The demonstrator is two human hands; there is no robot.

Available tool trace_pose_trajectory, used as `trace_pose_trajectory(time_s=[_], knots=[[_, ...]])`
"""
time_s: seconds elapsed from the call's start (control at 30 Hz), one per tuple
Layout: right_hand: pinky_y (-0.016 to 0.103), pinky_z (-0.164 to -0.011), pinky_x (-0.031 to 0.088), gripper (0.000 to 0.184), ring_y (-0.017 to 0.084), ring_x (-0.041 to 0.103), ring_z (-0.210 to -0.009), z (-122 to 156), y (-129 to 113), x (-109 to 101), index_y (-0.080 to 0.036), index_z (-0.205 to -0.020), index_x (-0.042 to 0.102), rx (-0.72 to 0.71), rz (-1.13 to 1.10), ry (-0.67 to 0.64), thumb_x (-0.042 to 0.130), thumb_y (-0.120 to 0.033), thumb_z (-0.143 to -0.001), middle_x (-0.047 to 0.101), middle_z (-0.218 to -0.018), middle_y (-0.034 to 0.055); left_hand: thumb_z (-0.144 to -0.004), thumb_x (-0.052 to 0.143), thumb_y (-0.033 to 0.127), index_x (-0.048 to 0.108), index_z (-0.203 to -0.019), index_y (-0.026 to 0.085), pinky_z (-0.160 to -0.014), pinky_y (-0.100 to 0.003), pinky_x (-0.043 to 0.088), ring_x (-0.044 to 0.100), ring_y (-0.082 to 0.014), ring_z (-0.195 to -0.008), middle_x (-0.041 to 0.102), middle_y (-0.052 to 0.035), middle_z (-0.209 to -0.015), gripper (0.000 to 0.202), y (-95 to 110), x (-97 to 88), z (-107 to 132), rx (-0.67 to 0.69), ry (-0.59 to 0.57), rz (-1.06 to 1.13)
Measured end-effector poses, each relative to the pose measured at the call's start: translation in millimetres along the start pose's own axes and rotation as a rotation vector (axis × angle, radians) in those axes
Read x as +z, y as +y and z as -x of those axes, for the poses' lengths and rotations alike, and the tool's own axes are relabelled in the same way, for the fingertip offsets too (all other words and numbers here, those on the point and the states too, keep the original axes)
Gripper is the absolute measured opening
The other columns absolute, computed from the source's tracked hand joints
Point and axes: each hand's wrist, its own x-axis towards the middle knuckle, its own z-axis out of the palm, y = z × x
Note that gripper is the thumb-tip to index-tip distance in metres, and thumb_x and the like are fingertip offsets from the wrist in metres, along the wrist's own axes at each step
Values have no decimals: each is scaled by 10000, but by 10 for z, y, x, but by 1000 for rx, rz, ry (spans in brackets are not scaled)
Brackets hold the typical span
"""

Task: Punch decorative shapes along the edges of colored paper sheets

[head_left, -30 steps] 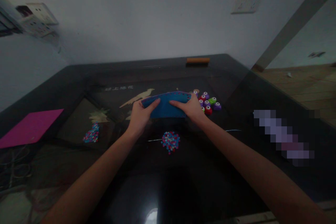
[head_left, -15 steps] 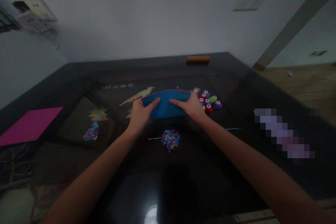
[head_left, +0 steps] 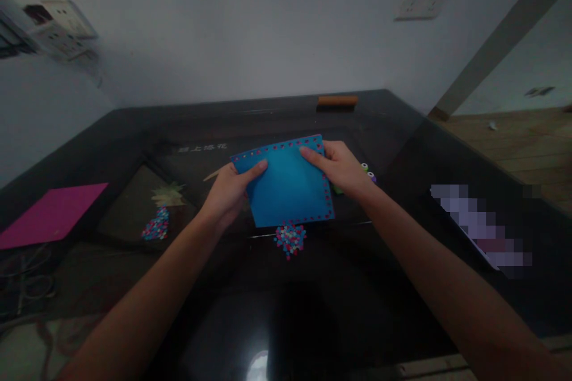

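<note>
Between both hands, above the dark tabletop, is a blue sheet (head_left: 286,190) like card or felt, its broad face toward me. Small pink and red pieces line its top, right and part of its bottom edge; none show on the left edge. My left hand (head_left: 230,190) pinches the upper left corner area, thumb on the front. Gripping the upper right corner is my right hand (head_left: 342,166), also thumb in front. Just below the sheet lies a pile of tiny pink, blue and white pieces (head_left: 290,241). Behind my right hand, several eyeball-like beads (head_left: 370,176) are mostly hidden.
A second pile of tiny pieces (head_left: 156,226) lies to the left, near a magenta sheet (head_left: 58,211). Scissors (head_left: 29,280) rest at the far left. A brown roll (head_left: 337,100) sits near the back edge, and a pixelated item (head_left: 480,229) lies right.
The blue sheet was bowed and tipped away; now it is flatter, tilted up to face me, with its lined edges showing. My right hand moved slightly right, covering most of the eyeball-like beads.
</note>
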Motion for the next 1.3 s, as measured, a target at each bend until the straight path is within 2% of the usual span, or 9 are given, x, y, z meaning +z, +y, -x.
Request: trace_pose_trajectory(time_s=[0.17, 0.4, 0.5, 0.63, 0.7, 0.77, 0.87, 1.1, 1.3], knots=[[240, -464, 339, 378, 107, 476, -516, -7, 35, -93, -189, -630, 530, 92, -33, -88, 596, -529, -783, 531, -581, -13, -703, 751, 265, 677, -961, 172, -763, -430, 570, 689, -280, -866, 738, -98, -909, 284, 38, 6, 20, -109, -111, 39], [238, -465, 333, 337, 94, 442, -483, 0, 30, -75, -195, -599, 517, 126, -188, -131, 616, -463, -779, 522, -549, -30, -719, 732, 283, 670, -991, 167, -729, -407, 566, 678, -268, -842, 720, -107, -925, 302, 70, -23, 8, -131, -163, -14], [251, -468, 318, 326, 101, 434, -481, 3, 23, -42, -196, -588, 510, 126, -161, -88, 607, -428, -795, 514, -550, -23, -728, 722, 316, 656, -1032, 180, -690, -356, 554, 661, -230, -815, 700, -97, -952, 339, 124, -81, -21, -20, -104, -133], [256, -465, 290, 341, 99, 398, -463, 38, -15, 45, -197, -563, 487, 113, -64, -58, 582, -404, -817, 467, -523, -26, -809, 618, 330, 647, -1033, 204, -801, -340, 511, 621, -219, -935, 671, -83, -1050, 258, 275, -107, 38, 381, 94, -487], [254, -462, 282, 345, 101, 401, -473, 70, -49, 107, -194, -561, 487, 86, -6, -71, 570, -405, -822, 458, -523, -23, -833, 569, 282, 655, -1000, 201, -911, -355, 458, 588, -229, -1021, 656, -71, -1087, 204, 345, -72, 121, 583, 105, -725], [251, -461, 276, 341, 104, 409, -488, 106, -88, 169, -190, -569, 491, 43, 33, -88, 552, -403, -828, 455, -529, -21, -853, 525, 250, 656, -1009, 203, -966, -362, 410, 565, -237, -1060, 648, -63, -1090, 209, 378, -12, 215, 707, 36, -914], [247, -467, 271, 334, 100, 405, -496, 157, -146, 245, -187, -583, 483, -26, 38, -113, 519, -391, -845, 447, -537, -26, -898, 456, 269, 632, -1051, 196, -941, -369, 401, 567, -252, -1040, 642, -77, -1072, 245, 350, 77, 313, 747, -28, -1100], [248, -481, 246, 391, 79, 354, -484, 242, -261, 340, -191, -530, 391, -122, 141, -89, 507, -356, -864, 383, -514, -49, -938, 371, 357, 576, -899, 207, -793, -359, 402, 568, -251, -847, 634, -69, -891, 258, 243, 111, 312, 709, 47, -1299], [245, -488, 240, 385, 77, 355, -493, 265, -279, 355, -185, -539, 397, -108, 127, -73, 505, -349, -870, 385, -530, -49, -961, 317, 366, 545, -860, 209, -740, -348, 384, 590, -245, -807, 649, -67, -853, 295, 236, 98, 300, 726, 22, -1418]])
